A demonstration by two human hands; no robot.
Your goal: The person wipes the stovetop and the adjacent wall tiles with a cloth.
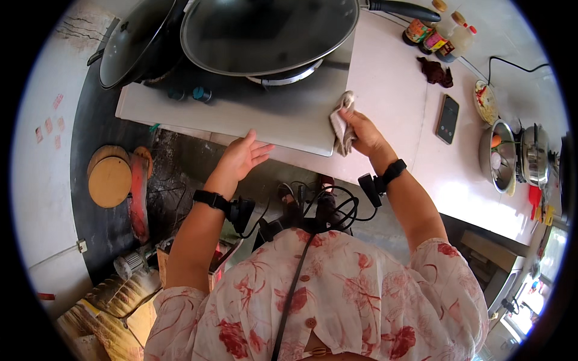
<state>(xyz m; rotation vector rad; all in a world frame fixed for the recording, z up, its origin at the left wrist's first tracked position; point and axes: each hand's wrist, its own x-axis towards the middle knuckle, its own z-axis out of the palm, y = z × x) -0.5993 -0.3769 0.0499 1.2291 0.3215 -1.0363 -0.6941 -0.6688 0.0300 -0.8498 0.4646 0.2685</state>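
A crumpled light cloth (343,126) is gripped in my right hand (366,133) at the right front corner of a stainless steel gas stove (266,122). The cloth touches the stove's side edge, above the pale countertop. My left hand (241,155) is empty, its fingers spread, near the stove's front edge. Two dark knobs sit on the stove; one is a knob with a blue-green top (201,94). Over the burner rests a large wok with a glass lid (271,36), its black handle (402,9) pointing right. A second lidded black pan (131,45) stands to the left.
On the right counter (393,85) are a phone (447,119), a dark rag (435,72), several sauce bottles (417,31), a plate of food (486,103) and a steel bowl (496,155). Round wooden boards (109,182) lie at left. Cables (334,203) hang by my waist.
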